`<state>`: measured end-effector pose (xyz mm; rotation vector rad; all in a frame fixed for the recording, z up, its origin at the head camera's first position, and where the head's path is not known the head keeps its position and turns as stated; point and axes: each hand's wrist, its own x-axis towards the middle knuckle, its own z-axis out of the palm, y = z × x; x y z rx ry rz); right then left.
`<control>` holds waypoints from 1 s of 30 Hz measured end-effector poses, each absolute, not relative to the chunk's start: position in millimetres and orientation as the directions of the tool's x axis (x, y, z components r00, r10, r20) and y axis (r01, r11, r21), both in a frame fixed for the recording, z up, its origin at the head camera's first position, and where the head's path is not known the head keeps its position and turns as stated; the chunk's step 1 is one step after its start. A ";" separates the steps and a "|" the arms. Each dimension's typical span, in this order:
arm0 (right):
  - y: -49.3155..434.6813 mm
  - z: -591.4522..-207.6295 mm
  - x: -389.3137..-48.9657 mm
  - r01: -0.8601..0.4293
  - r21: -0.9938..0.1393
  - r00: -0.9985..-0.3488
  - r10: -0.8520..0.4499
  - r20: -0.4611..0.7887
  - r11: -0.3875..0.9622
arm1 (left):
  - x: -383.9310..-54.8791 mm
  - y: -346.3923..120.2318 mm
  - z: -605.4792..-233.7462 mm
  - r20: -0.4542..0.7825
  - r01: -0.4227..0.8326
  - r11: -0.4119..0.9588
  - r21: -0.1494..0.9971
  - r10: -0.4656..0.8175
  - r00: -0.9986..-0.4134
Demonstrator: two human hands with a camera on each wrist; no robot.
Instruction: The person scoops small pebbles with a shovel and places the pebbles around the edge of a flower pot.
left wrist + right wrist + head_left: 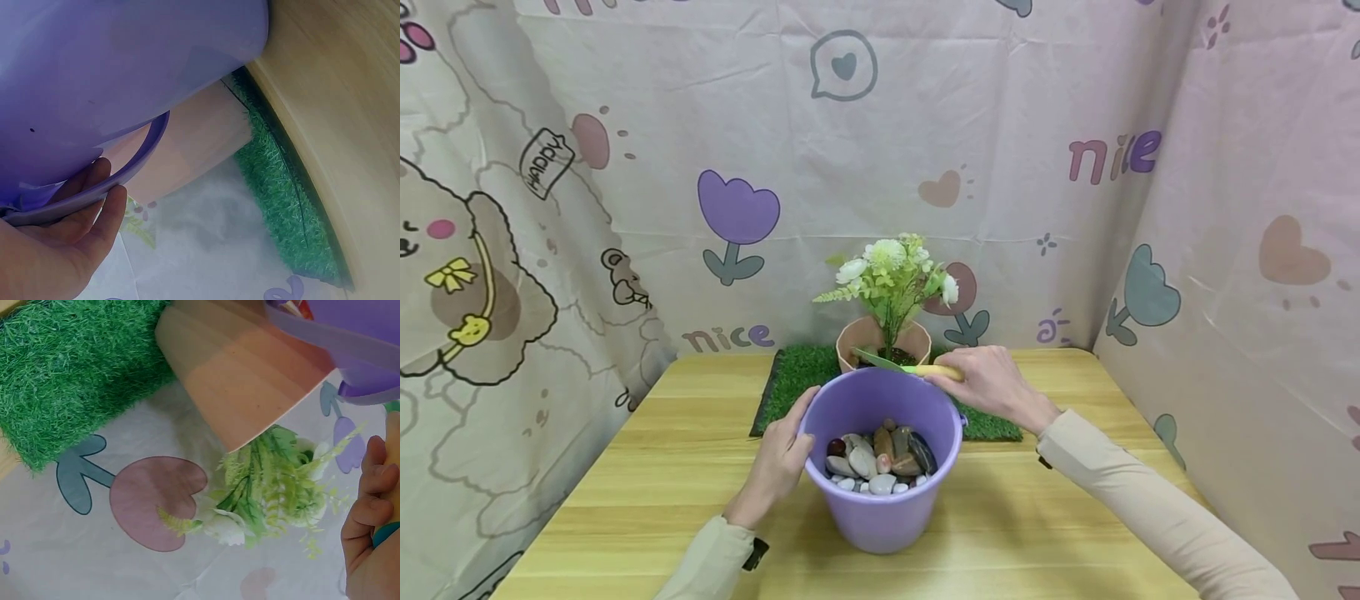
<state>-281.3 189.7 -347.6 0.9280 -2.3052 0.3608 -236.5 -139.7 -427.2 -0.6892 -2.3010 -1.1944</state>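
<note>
My left hand (781, 454) grips a purple bucket (880, 521) at the left side of its rim, thumb over the edge. In the left wrist view, the fingers curl around the bucket's handle band (147, 147). Inside the bucket lie several smooth stones (862, 461), grey, brown and white. My right hand (988, 382) holds a trowel (936, 372) by its yellow handle, above the bucket's far rim. Its green blade points left and overlaps the front of a pinkish flower pot (917, 335). White flowers with green leaves (887, 275) stand in dark filling in that pot.
A green artificial grass mat (805, 375) lies under the pot at the back of the wooden table (647, 500). Printed cloth (865, 150) hangs close behind the table and along both sides.
</note>
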 end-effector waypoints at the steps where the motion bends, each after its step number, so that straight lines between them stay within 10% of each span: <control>1: 189.3 -346.8 -279.4 -0.700 -0.012 -0.556 -0.534 0.636 0.714 | -236.6 -139.8 -427.2 0.597 0.615 0.499 0.611 0.221 -0.771; 30: 171.7 -319.1 -242.2 -0.717 0.019 -0.656 -0.683 0.321 0.697 | -236.6 -139.5 -425.8 0.593 0.613 0.495 0.616 0.222 -0.774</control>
